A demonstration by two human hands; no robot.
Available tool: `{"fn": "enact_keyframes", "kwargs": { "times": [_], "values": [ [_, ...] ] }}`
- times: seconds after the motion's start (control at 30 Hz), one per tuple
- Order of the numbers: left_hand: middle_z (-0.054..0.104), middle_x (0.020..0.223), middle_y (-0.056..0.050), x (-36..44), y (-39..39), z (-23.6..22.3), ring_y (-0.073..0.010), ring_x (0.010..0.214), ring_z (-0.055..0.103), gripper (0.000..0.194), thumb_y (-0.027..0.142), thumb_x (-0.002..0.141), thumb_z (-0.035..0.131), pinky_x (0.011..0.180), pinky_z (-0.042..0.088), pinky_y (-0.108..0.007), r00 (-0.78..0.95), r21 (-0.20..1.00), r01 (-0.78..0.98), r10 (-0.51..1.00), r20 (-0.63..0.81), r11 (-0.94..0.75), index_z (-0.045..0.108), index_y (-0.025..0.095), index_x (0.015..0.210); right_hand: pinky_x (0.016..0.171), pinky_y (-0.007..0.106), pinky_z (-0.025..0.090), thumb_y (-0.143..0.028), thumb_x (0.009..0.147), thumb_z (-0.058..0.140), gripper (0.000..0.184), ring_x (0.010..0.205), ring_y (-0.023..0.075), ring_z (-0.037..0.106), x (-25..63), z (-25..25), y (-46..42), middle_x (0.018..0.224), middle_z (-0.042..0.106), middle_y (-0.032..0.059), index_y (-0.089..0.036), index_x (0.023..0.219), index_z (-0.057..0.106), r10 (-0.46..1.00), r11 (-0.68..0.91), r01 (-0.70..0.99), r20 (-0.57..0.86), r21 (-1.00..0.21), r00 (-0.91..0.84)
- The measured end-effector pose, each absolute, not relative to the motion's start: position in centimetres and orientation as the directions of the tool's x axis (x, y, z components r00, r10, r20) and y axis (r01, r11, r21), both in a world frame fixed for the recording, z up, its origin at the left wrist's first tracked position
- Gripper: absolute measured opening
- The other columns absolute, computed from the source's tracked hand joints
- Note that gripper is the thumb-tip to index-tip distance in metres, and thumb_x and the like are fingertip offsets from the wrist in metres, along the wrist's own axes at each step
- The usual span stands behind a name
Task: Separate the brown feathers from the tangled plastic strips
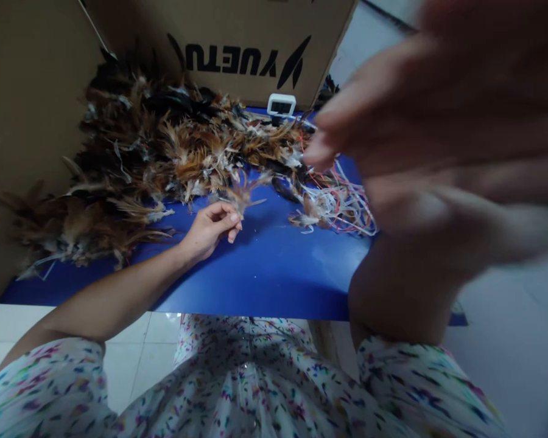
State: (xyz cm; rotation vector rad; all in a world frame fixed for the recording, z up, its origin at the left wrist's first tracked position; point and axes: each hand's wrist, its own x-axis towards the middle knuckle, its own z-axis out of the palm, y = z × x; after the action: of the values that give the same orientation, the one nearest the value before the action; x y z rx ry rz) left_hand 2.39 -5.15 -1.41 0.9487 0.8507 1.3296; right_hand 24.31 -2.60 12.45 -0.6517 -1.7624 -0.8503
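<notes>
Above the middle of the blue table (265, 267), my left hand (212, 228) is closed in a pinch on a small tuft of brown and grey feathers (243, 194). The quills sit between its thumb and fingers, while the tips fan out beyond them. My right hand (429, 140) is raised close to the camera at the right, large and smeared by motion. Its fingers look stretched and apart, and nothing shows in it. Partly behind it lies a tangle of white and red strings (347, 207), with a few feathers at its near edge.
A big heap of brown and black feather bunches (173, 140) covers the back and left of the table. Behind it stands a cardboard box (237, 36) with upside-down lettering. A small white digital display (281, 105) stands against the box. Another cardboard panel (27, 121) rises at the left.
</notes>
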Motion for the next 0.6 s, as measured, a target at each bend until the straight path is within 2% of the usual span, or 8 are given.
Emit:
{"fn": "enact_keyframes", "kwargs": {
  "times": [0.03, 0.07, 0.13, 0.17, 0.23, 0.37, 0.47, 0.6],
  "values": [
    [0.068, 0.060, 0.000, 2.3, -5.1, -1.4, -0.0079, 0.042, 0.055, 0.037, 0.037, 0.064, 0.092, 0.041, 0.046, -0.019, 0.053, 0.917, -0.399, 0.998, 0.028, -0.004, 0.064, 0.014, 0.072, 0.087, 0.038, 0.062, -0.038, 0.099, 0.058, 0.043, 0.102, 0.0179, 0.068, 24.1, 12.3, -1.9, 0.115, 0.068, 0.0063, -0.010, 0.131, 0.059, 0.157, 0.773, 0.622, 0.914, 0.122, -0.375],
    [0.068, 0.060, 0.001, 2.2, -5.0, -1.3, -0.0077, 0.042, 0.055, 0.038, 0.036, 0.064, 0.092, 0.041, 0.046, -0.019, 0.036, 0.915, -0.403, 0.999, 0.030, -0.013, 0.063, 0.014, 0.071, 0.078, 0.027, 0.062, -0.034, 0.096, 0.064, 0.038, 0.102, 0.0161, 0.069, 23.8, 11.9, -0.8, 0.110, 0.070, 0.0051, -0.010, 0.124, 0.062, 0.303, 0.891, 0.446, 0.843, -0.086, -0.443],
    [0.067, 0.059, 0.001, 2.0, -4.9, -1.0, -0.0074, 0.041, 0.055, 0.039, 0.036, 0.062, 0.093, 0.041, 0.046, -0.019, 0.003, 0.912, -0.410, 1.000, 0.022, -0.019, 0.062, 0.015, 0.072, 0.077, 0.025, 0.058, -0.020, 0.092, 0.067, 0.017, 0.086, 0.0130, 0.071, 22.9, 10.4, 1.8, 0.095, 0.074, 0.0033, -0.010, 0.106, 0.069, 0.515, 0.840, 0.210, 0.618, -0.500, -0.594],
    [0.066, 0.058, 0.002, 2.0, -4.9, -0.9, -0.0074, 0.041, 0.054, 0.040, 0.036, 0.062, 0.093, 0.041, 0.045, -0.018, -0.012, 0.910, -0.415, 1.000, 0.014, -0.018, 0.061, 0.015, 0.072, 0.079, 0.028, 0.057, -0.014, 0.089, 0.069, 0.010, 0.082, 0.0140, 0.070, 22.4, 9.3, 3.2, 0.091, 0.074, 0.0030, -0.011, 0.098, 0.072, 0.577, 0.767, 0.213, 0.507, -0.605, -0.640],
    [0.065, 0.057, 0.003, 2.0, -4.9, -0.6, -0.0074, 0.041, 0.054, 0.041, 0.035, 0.060, 0.094, 0.040, 0.045, -0.018, -0.030, 0.905, -0.426, 1.000, -0.007, -0.007, 0.060, 0.015, 0.073, 0.086, 0.032, 0.054, -0.008, 0.083, 0.069, 0.014, 0.085, 0.0166, 0.069, 21.1, 6.9, 5.3, 0.089, 0.075, 0.0015, -0.016, 0.093, 0.075, 0.641, 0.718, 0.381, 0.340, -0.583, -0.688],
    [0.066, 0.059, 0.003, 2.0, -4.8, -0.4, -0.0068, 0.042, 0.053, 0.044, 0.034, 0.059, 0.095, 0.041, 0.044, -0.018, -0.032, 0.898, -0.440, 0.999, -0.005, -0.010, 0.057, 0.017, 0.072, 0.092, 0.034, 0.048, -0.005, 0.083, 0.063, 0.022, 0.098, 0.0212, 0.067, 19.0, 3.1, 6.3, 0.103, 0.074, 0.0093, -0.013, 0.099, 0.075, 0.668, 0.681, 0.570, 0.073, -0.459, -0.740],
    [0.065, 0.060, 0.004, 1.9, -4.6, -0.5, -0.0059, 0.043, 0.052, 0.044, 0.035, 0.059, 0.094, 0.042, 0.043, -0.017, -0.047, 0.895, -0.445, 0.999, 0.007, -0.028, 0.057, 0.016, 0.072, 0.088, 0.031, 0.048, -0.005, 0.083, 0.062, 0.027, 0.095, 0.0201, 0.065, 17.9, 1.9, 5.5, 0.108, 0.072, 0.0106, -0.011, 0.107, 0.073, 0.660, 0.677, 0.581, 0.023, -0.453, -0.751],
    [0.064, 0.061, 0.004, 1.7, -4.4, -0.6, -0.0054, 0.044, 0.051, 0.045, 0.036, 0.059, 0.094, 0.042, 0.042, -0.017, -0.080, 0.897, -0.439, 0.997, 0.011, -0.045, 0.056, 0.017, 0.072, 0.080, 0.032, 0.048, -0.023, 0.084, 0.072, 0.023, 0.083, 0.0188, 0.063, 16.9, 0.8, 4.9, 0.093, 0.068, 0.0074, -0.012, 0.104, 0.071, 0.705, 0.620, 0.598, 0.026, -0.508, -0.709]
  ]
}}
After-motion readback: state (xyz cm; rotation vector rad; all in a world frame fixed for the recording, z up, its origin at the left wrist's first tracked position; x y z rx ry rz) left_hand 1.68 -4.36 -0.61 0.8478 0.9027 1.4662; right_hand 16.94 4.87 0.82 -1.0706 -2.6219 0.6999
